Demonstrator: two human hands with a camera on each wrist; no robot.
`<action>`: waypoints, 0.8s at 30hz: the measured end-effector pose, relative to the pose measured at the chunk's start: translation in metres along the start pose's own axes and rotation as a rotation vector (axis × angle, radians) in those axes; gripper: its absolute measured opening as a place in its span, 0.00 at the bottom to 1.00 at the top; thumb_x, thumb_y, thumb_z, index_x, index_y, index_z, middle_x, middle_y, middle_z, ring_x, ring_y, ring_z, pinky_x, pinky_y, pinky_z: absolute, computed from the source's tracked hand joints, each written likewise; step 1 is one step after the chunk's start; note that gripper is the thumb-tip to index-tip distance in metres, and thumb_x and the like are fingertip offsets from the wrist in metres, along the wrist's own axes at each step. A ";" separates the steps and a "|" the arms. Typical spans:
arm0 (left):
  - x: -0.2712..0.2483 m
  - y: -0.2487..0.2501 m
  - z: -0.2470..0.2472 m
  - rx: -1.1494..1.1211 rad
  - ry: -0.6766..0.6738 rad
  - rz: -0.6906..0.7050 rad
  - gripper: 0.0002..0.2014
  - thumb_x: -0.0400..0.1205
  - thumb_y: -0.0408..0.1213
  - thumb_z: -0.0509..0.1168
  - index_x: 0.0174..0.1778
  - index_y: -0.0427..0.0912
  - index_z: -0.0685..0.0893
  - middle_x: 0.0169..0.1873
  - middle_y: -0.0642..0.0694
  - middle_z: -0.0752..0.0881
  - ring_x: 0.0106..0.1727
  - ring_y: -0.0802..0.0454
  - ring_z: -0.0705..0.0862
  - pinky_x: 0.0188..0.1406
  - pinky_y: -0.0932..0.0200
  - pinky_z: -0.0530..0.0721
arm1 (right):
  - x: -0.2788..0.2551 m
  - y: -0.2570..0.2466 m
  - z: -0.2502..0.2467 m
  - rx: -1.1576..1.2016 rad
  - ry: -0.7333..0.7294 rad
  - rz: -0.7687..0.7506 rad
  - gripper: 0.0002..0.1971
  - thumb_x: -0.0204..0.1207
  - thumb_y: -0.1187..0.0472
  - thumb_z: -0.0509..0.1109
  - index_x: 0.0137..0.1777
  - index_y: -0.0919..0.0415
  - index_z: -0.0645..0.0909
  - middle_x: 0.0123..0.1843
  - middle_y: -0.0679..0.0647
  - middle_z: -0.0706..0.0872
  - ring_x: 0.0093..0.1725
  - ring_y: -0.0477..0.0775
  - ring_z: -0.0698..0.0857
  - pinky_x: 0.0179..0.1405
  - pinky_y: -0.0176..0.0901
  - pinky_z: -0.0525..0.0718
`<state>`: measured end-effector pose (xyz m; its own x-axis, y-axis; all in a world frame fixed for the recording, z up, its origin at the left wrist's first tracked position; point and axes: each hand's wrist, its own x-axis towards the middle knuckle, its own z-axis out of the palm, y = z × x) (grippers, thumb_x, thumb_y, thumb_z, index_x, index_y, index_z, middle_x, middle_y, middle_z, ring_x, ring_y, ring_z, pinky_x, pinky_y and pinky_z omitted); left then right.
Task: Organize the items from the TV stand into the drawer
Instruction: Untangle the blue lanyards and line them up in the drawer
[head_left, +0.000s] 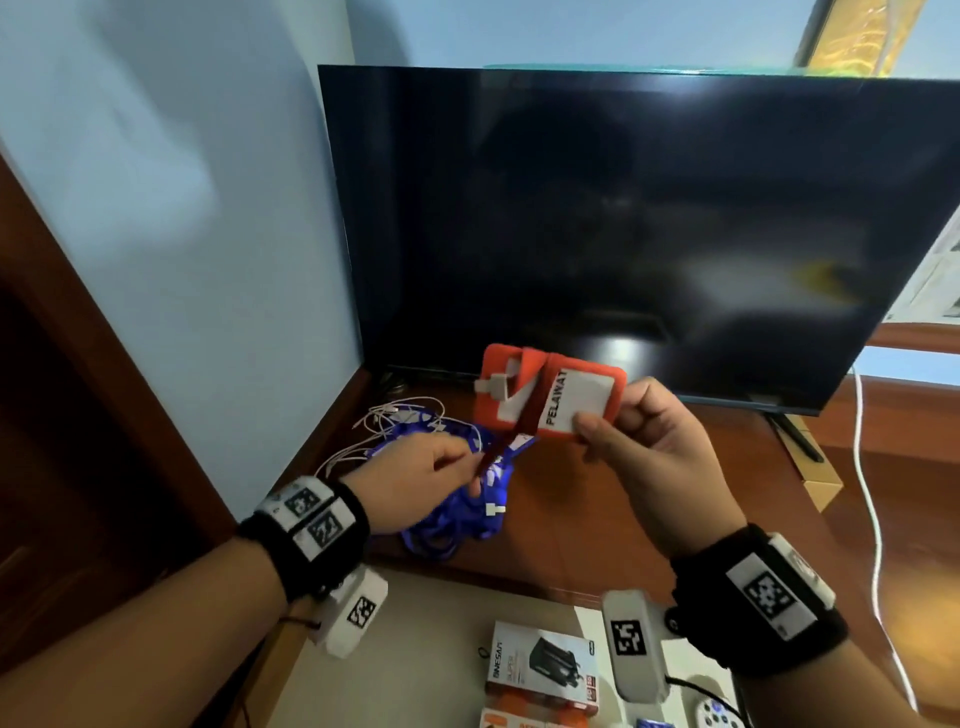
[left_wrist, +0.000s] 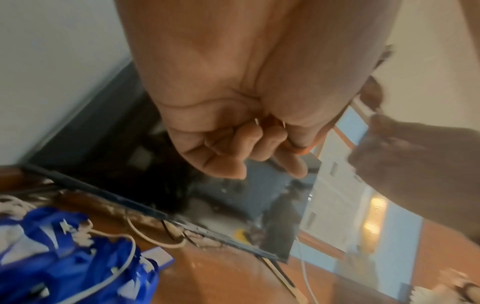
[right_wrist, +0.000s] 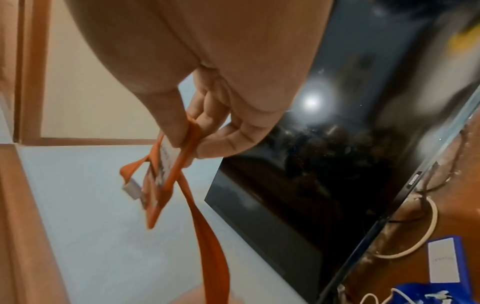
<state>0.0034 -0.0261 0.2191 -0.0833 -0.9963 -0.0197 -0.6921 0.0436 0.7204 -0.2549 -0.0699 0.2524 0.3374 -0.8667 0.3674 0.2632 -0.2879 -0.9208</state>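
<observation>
While the right hand (head_left: 644, 447) pinches the orange badge holder (head_left: 550, 397) above the TV stand (head_left: 597, 525), its orange strap (head_left: 511, 431) runs down-left into the left hand (head_left: 415, 480), whose fingers pinch it; the open drawer (head_left: 426, 649) lies nearer the person, below both hands.

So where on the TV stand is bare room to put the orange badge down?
Bare wood on the TV stand, bordered by the blue lanyards, the TV and the front edge. Crowded at the left corner: blue lanyards tangled with white cables.
</observation>
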 end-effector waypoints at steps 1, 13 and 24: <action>-0.008 0.003 0.010 -0.007 -0.019 0.014 0.18 0.88 0.57 0.63 0.40 0.50 0.89 0.26 0.53 0.83 0.26 0.53 0.75 0.32 0.51 0.76 | 0.002 0.004 0.000 -0.038 0.049 -0.009 0.08 0.77 0.70 0.75 0.52 0.70 0.80 0.48 0.62 0.94 0.45 0.54 0.92 0.43 0.40 0.89; -0.039 0.018 -0.007 0.253 0.278 0.232 0.14 0.82 0.58 0.68 0.38 0.52 0.82 0.34 0.55 0.79 0.36 0.60 0.78 0.37 0.61 0.76 | -0.026 0.077 0.019 -0.703 -0.146 0.017 0.12 0.78 0.62 0.79 0.46 0.45 0.80 0.41 0.36 0.87 0.40 0.42 0.85 0.39 0.27 0.78; -0.032 -0.064 0.009 -0.571 -0.059 -0.167 0.05 0.75 0.40 0.80 0.43 0.44 0.95 0.40 0.38 0.94 0.42 0.47 0.92 0.48 0.51 0.92 | -0.050 0.105 0.029 -0.202 -0.424 0.292 0.10 0.75 0.61 0.81 0.46 0.60 0.81 0.42 0.68 0.86 0.41 0.58 0.85 0.48 0.63 0.87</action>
<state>0.0439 0.0039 0.1673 -0.0576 -0.9798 -0.1913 -0.2058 -0.1758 0.9627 -0.2183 -0.0453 0.1417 0.7160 -0.6940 0.0753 -0.0604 -0.1690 -0.9838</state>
